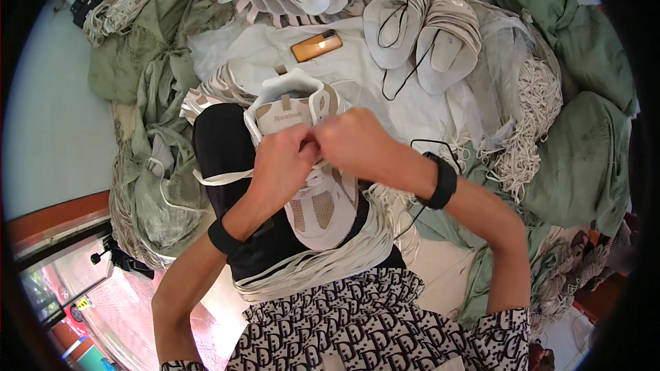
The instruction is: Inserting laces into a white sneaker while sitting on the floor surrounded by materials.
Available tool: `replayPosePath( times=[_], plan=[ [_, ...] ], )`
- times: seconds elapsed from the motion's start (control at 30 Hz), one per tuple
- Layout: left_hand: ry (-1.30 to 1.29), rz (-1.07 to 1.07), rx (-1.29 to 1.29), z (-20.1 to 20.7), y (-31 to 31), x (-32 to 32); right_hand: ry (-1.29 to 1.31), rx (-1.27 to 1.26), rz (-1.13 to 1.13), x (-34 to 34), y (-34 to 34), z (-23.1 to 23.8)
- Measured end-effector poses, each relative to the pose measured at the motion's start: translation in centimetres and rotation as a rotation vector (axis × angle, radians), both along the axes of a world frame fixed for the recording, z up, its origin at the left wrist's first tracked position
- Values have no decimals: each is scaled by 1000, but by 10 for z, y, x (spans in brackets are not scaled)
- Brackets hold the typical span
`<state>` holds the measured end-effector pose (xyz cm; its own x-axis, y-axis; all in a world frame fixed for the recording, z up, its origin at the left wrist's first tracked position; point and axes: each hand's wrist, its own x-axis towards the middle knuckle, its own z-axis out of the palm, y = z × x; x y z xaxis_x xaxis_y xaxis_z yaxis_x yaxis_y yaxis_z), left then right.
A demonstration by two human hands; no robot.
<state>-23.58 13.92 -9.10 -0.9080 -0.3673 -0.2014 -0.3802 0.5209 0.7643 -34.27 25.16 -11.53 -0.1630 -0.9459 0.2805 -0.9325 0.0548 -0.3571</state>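
In the head view a white and beige shoe upper lies on the person's lap. Over its lacing area the left hand and right hand meet, fingers pinched together on its white lace. An orange phone lies beyond the shoe.

Bright, even daylight fills the scene, with only soft, faint shadows beneath the white and beige mesh sneaker. Pale soles above the sneaker look slightly washed out. Focus stays sharp around the sneaker; farther out, lines bend and detail smears, ending in a black circular fisheye border.
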Motion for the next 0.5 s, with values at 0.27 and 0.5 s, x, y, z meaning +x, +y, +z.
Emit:
replayPosePath(
  times=[0.27, 0.5],
  plan=[
    [-120, -107, 175, 1, -18, -10, -1054, 95, -301, -5, 19, -15],
    [-77, -451, -240, -9, -24, -26, -666, -76, -169, -1, 13, -14]
  ],
)
